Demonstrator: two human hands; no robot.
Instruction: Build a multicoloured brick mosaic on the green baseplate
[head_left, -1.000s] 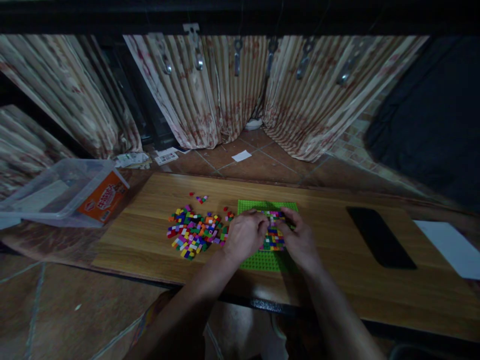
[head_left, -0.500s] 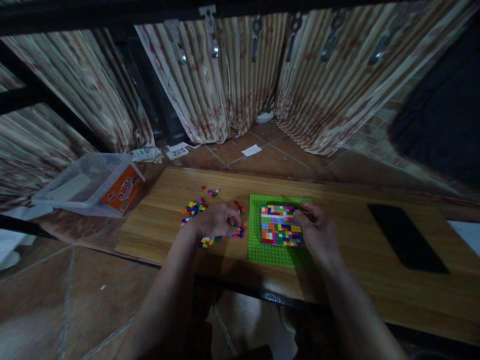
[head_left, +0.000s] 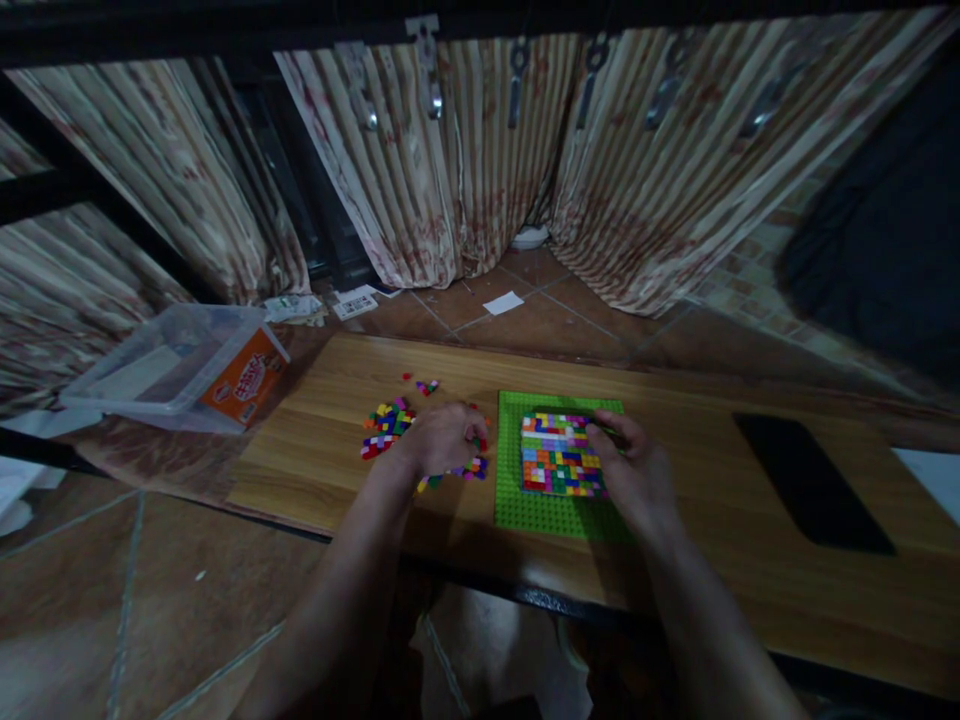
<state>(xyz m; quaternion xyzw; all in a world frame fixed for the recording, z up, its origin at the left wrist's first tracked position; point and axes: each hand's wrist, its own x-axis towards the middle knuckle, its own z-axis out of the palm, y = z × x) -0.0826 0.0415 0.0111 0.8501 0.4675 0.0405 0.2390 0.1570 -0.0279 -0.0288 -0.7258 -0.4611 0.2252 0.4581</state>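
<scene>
container: clear plastic bin, orange label on its end wall, left of the wooden surface; a pale flat item visible inside, further contents unclear.

brick panel: many-coloured, small bricks packed in rows, lying on the green baseplate; bare studs show around it. loose bricks heaped left of the baseplate, a small cluster just beyond the heap. black flat slab at right, well apart from the baseplate.

left hand: over the loose bricks, fingers curled, narrow — cannot tell whether a brick is pinched. right hand: at the panel's right edge, fingers bent, thumb by the bricks; grip cannot be told.

change: one second back the left hand was over the panel; now it is over the heap — more of the panel shows. right hand remains at the panel's right side.
</scene>
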